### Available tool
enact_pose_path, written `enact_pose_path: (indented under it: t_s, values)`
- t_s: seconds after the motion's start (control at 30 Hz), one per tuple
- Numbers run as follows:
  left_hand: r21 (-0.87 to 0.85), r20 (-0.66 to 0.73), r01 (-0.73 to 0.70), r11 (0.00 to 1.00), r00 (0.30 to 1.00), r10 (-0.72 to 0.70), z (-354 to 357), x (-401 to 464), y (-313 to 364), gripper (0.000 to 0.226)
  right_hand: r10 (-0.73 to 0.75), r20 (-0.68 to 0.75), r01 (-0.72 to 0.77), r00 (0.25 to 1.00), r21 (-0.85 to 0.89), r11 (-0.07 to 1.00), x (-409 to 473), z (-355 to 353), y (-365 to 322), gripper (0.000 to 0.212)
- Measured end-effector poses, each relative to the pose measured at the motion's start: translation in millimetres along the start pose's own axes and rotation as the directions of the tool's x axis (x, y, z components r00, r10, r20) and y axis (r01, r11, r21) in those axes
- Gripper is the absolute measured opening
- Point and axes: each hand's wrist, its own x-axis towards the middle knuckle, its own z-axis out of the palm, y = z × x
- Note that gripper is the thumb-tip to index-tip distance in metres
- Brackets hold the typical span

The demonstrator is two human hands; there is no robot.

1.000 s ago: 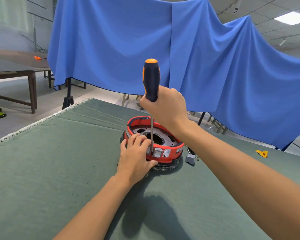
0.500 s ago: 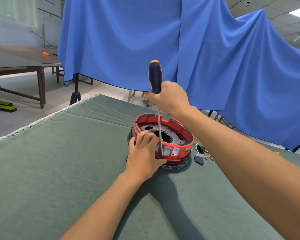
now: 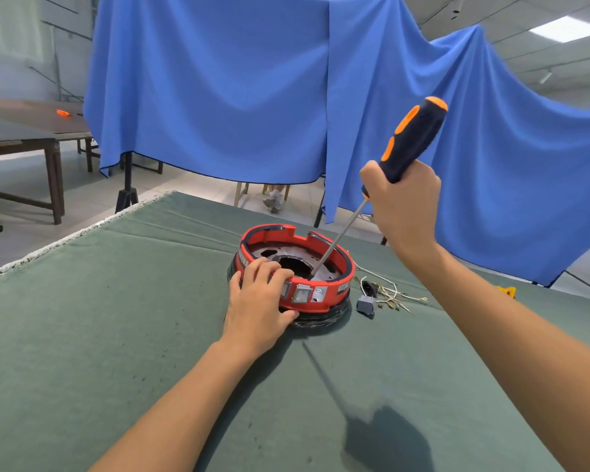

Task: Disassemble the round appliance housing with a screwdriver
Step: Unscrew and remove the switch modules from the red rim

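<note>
The round red appliance housing sits on a black base in the middle of the green table, its metal inner plate showing. My left hand grips the housing's near-left rim, fingers curled over the edge. My right hand holds the black-and-orange screwdriver up and to the right of the housing. The screwdriver leans to the right, and its shaft slants down-left with the tip inside the housing on the metal plate.
A small grey connector and loose white wires lie just right of the housing. A yellow piece lies farther right. A blue cloth hangs behind the table. A wooden table stands at far left.
The screwdriver was upright with its tip at the housing's front rim; my right hand has swung right and tilted it, moving the tip inside onto the plate. My left hand has stayed on the rim.
</note>
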Motion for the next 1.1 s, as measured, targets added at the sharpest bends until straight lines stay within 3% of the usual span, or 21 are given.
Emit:
enact_pose_path:
  t_s: [0.63,1.1]
  values:
    - [0.004,-0.009,-0.006,1.000,1.000,0.006,1.2,-0.9,0.1,0.063,0.102,-0.106,-0.090,0.989,0.107,0.990,-11.2,-10.1,36.2,0.030]
    - [0.011,-0.005,-0.001,1.000,1.000,0.001,2.6,-1.1,0.9,0.064,0.017,-0.123,-0.008,0.992,0.072,0.997,-19.9,-9.1,31.3,0.032]
